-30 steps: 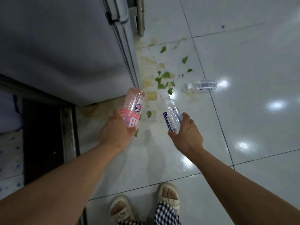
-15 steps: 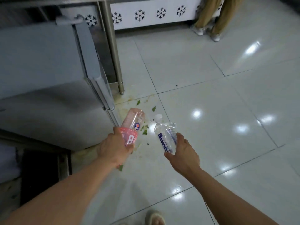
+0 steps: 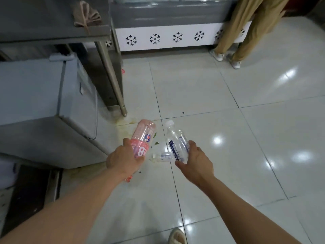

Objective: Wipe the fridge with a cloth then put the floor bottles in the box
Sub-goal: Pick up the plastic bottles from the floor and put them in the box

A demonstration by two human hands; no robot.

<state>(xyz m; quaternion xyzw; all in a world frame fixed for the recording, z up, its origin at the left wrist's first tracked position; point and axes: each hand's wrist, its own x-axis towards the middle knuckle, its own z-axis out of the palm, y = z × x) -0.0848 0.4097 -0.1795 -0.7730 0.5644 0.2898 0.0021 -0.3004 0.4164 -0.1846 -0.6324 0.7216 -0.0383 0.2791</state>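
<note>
Presently, the left hand (image 3: 123, 160) is wrapped round the label end of a pink-tinted clear plastic bottle (image 3: 143, 138), its base pointing away and up. The right hand (image 3: 194, 160) curls round the lower part of a clear plastic water bottle with a white cap and blue label (image 3: 175, 140), cap tilted away. Both bottles are carried off the floor, one per hand, presumably so two go to the box in a single trip. A third small clear plastic bottle (image 3: 162, 156) lies on its side on the glossy white floor tiles (image 3: 246, 155), between and below the hands, not yet collected. The grey fridge (image 3: 44, 103) stands to the left; a beige cloth (image 3: 87, 15) lies on the grey metal table (image 3: 52, 34) above it, suggesting wiping is finished. No box is in view.

Compared with half a second ago, the view has lifted: more of the snowflake-patterned freezer panel (image 3: 167, 38) and a bystander's tan trousers (image 3: 246, 29) show, and both grips are unchanged.
</note>
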